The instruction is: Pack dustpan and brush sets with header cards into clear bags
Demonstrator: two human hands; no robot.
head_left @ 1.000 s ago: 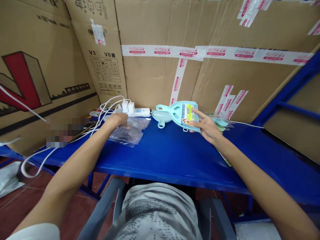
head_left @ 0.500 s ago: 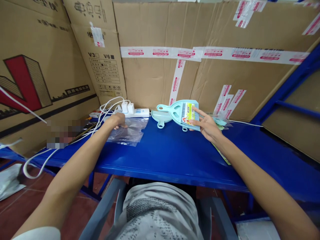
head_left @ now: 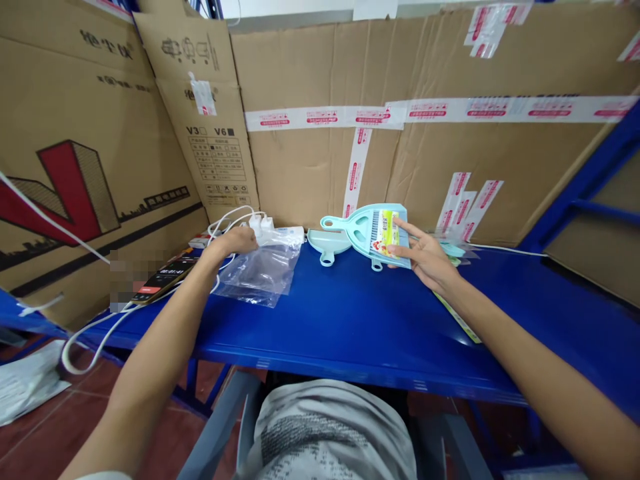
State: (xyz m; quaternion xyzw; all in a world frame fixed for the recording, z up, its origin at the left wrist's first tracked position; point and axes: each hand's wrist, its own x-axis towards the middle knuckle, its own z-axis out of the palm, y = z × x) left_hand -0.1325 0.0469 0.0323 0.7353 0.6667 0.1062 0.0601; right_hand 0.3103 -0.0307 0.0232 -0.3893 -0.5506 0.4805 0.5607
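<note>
My right hand (head_left: 431,259) grips a light-blue mini dustpan (head_left: 359,228) by its wide end, thumb and fingers on either side. A small brush (head_left: 374,232) with a yellow-green label (head_left: 388,233) lies in the pan. My left hand (head_left: 239,240) is closed at the upper edge of a clear plastic bag (head_left: 260,272), which spreads over the blue table (head_left: 345,320); its fingertips are partly hidden. Between the hands, against the cardboard, a pale teal half-round scoop (head_left: 327,241) with a ring tab rests on the table.
Behind my left hand sits a white power strip (head_left: 290,235) with plugs and loose white cables (head_left: 85,367). A phone (head_left: 165,275) lies at the left. Tall cardboard (head_left: 310,167) walls the back. Right of my right hand are a wrapped teal item (head_left: 453,249) and a green strip (head_left: 463,321).
My left hand has pulled the bag's upper edge up slightly toward the power strip. The right hand keeps the dustpan in nearly the same place. The camera view has shifted a little.
</note>
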